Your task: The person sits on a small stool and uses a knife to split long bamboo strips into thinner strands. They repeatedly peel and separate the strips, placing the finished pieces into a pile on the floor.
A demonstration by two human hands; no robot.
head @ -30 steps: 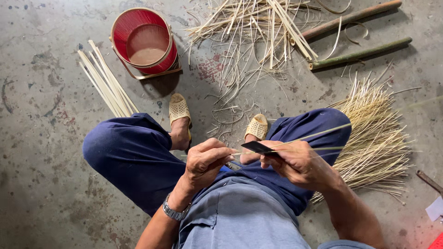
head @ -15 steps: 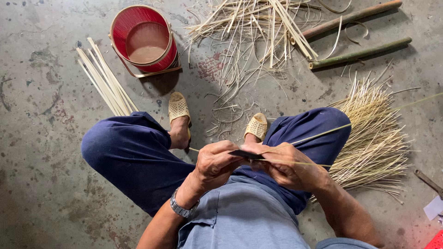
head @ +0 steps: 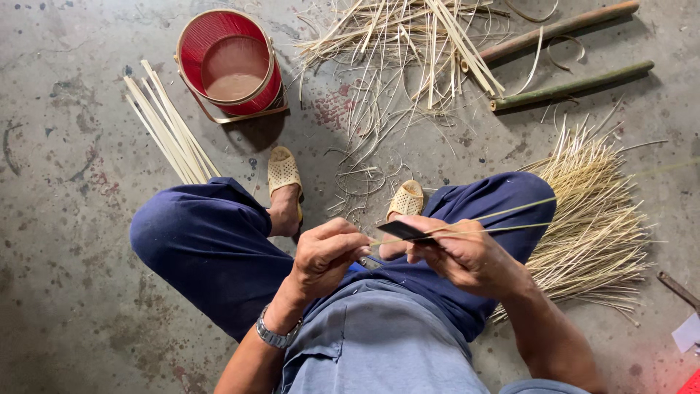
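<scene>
Bamboo strip (head: 503, 213) is pinched in the left hand (head: 328, 255); right hand (head: 463, 255) grips a dark blade (head: 405, 230) against it.

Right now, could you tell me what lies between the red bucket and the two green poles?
A loose pile of pale strips lies between red bucket and green poles, per the head view.

Hidden inside the right hand (head: 467, 257): knife handle. Cut off at right edge: dark tool (head: 678, 290), white scrap (head: 687, 333).
</scene>
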